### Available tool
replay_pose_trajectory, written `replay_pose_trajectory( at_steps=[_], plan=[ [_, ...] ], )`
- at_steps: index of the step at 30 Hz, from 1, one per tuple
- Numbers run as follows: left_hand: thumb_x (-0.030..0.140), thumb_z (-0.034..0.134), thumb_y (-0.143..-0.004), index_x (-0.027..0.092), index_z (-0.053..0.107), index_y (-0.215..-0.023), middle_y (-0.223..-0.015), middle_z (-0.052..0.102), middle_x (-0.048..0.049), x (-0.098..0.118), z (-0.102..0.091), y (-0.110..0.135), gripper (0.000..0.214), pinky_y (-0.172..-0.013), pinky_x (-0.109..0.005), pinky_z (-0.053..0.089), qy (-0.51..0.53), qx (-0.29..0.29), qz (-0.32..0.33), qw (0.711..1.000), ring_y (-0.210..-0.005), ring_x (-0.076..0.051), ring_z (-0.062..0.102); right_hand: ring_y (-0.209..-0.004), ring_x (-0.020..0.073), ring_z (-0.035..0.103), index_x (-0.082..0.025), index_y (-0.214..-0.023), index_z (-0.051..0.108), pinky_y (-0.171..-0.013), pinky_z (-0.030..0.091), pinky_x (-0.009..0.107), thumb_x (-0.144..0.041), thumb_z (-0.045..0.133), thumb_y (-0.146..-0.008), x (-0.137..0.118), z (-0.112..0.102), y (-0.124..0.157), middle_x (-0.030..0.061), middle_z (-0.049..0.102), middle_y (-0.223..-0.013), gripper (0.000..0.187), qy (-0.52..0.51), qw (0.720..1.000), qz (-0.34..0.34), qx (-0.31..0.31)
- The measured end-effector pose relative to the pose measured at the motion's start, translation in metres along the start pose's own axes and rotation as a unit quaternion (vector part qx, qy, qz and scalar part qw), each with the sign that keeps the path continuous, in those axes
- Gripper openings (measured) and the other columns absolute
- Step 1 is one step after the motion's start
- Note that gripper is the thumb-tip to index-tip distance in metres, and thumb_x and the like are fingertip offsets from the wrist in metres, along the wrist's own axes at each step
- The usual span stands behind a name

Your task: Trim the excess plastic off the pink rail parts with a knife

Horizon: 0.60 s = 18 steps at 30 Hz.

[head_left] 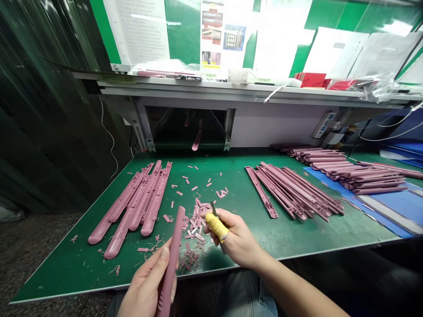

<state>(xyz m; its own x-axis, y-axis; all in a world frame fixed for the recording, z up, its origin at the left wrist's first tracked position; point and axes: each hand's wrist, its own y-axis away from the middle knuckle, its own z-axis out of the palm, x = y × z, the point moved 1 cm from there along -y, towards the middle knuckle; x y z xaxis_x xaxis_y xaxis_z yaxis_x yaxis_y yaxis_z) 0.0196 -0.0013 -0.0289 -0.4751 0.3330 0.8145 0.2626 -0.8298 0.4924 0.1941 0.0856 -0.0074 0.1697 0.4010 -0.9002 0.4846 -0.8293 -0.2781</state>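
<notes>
My green table [233,174] carries a bundle of pink strips [287,182] on its right half, several pink pieces [145,197] on its left. By its near edge, my left hand [148,275] wraps round one pink part [173,259]; my yellow-thumbed right hand [238,240] clamps a dark blade [213,209]. Scraps [199,237] dot its middle.

A wrinkled yellow finger cot [217,226], greyish at its lower edge, covered the thumb of the right hand [239,240] near the frame's centre. The right forearm [294,281] was bare. Faded blue jeans [249,295] showed at bottom centre.
</notes>
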Motion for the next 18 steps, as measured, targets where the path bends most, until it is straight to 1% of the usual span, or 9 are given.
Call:
replay_pose_trajectory(
  at_steps=[2,4,5,7,9,11,13,16,18],
  plan=[
    [0.038,0.075,-0.072,0.023,0.071,-0.106,-0.063,0.064,0.001,-0.001,0.004,0.001,0.038,-0.047,-0.019,0.049,0.025,0.009,-0.011,1.0,-0.049,-0.01,0.056,-0.067,0.0111,0.056,-0.02,-0.103,0.06,-0.061,0.044,0.021,-0.045,0.039,-0.098,0.006,0.003,-0.004,0.0011,0.062,-0.08,0.033,0.058,0.997,-0.054,0.009],
    [0.032,0.076,-0.071,0.023,0.073,-0.103,-0.072,0.068,0.0004,-0.002,0.007,0.001,0.033,-0.054,-0.019,0.052,0.034,0.012,-0.016,0.999,-0.055,-0.01,0.06,-0.071,0.0132,0.059,-0.019,-0.103,0.061,-0.064,0.042,0.022,-0.049,0.046,-0.095,0.007,0.006,-0.01,0.0026,0.065,-0.083,0.035,0.179,0.979,-0.097,0.028],
    [0.031,0.077,-0.07,0.023,0.073,-0.102,-0.071,0.068,0.0009,-0.002,0.008,0.001,0.033,-0.053,-0.019,0.052,0.039,0.006,-0.021,0.999,-0.054,-0.01,0.06,-0.07,0.014,0.059,-0.018,-0.098,0.062,-0.062,0.04,0.022,-0.052,0.049,-0.093,0.006,0.007,-0.014,0.0032,0.065,-0.081,0.037,0.247,0.963,-0.103,0.036],
    [0.03,0.08,-0.068,0.022,0.073,-0.101,-0.064,0.064,0.0031,-0.004,0.008,0.001,0.035,-0.049,-0.017,0.049,0.055,-0.013,-0.034,0.998,-0.049,-0.008,0.055,-0.063,0.014,0.055,-0.017,-0.083,0.06,-0.054,0.032,0.023,-0.055,0.053,-0.089,0.004,0.008,-0.021,0.0024,0.062,-0.071,0.039,0.369,0.924,-0.09,0.038],
    [0.031,0.082,-0.064,0.021,0.073,-0.1,-0.059,0.059,0.0051,-0.005,0.007,0.001,0.038,-0.045,-0.016,0.046,0.067,-0.022,-0.045,0.997,-0.046,-0.006,0.051,-0.057,0.0129,0.051,-0.018,-0.073,0.054,-0.049,0.025,0.024,-0.052,0.054,-0.09,0.001,0.009,-0.026,0.0009,0.058,-0.066,0.038,0.448,0.89,-0.078,0.022],
    [0.031,0.083,-0.063,0.021,0.073,-0.096,-0.059,0.058,0.0059,-0.005,0.004,0.002,0.036,-0.044,-0.015,0.045,0.068,-0.022,-0.045,0.996,-0.046,-0.005,0.05,-0.055,0.0123,0.049,-0.018,-0.07,0.05,-0.048,0.02,0.025,-0.049,0.054,-0.09,-0.001,0.009,-0.027,0.0,0.057,-0.065,0.036,0.483,0.872,-0.079,0.01],
    [0.032,0.083,-0.064,0.021,0.074,-0.093,-0.059,0.058,0.006,-0.006,0.003,0.004,0.033,-0.045,-0.015,0.045,0.062,-0.021,-0.04,0.997,-0.046,-0.005,0.049,-0.055,0.0124,0.049,-0.019,-0.072,0.049,-0.048,0.019,0.025,-0.045,0.054,-0.091,-0.003,0.008,-0.027,-0.0001,0.057,-0.067,0.033,0.493,0.866,-0.083,0.005],
    [0.031,0.081,-0.066,0.02,0.073,-0.095,-0.066,0.063,0.0044,-0.004,0.003,0.004,0.032,-0.047,-0.015,0.046,0.058,-0.023,-0.031,0.998,-0.048,-0.005,0.051,-0.055,0.0128,0.05,-0.019,-0.074,0.048,-0.048,0.02,0.026,-0.038,0.056,-0.09,-0.007,0.009,-0.023,-0.0003,0.058,-0.067,0.026,0.489,0.868,-0.09,0.0],
    [0.029,0.081,-0.067,0.019,0.072,-0.098,-0.07,0.065,0.0031,0.001,0.007,0.002,0.034,-0.048,-0.015,0.047,0.062,-0.026,-0.015,0.998,-0.051,-0.006,0.053,-0.054,0.013,0.05,-0.02,-0.074,0.048,-0.048,0.021,0.026,-0.036,0.058,-0.089,-0.011,0.017,-0.013,-0.0009,0.059,-0.066,0.024,0.473,0.873,-0.114,-0.015]
  ],
)
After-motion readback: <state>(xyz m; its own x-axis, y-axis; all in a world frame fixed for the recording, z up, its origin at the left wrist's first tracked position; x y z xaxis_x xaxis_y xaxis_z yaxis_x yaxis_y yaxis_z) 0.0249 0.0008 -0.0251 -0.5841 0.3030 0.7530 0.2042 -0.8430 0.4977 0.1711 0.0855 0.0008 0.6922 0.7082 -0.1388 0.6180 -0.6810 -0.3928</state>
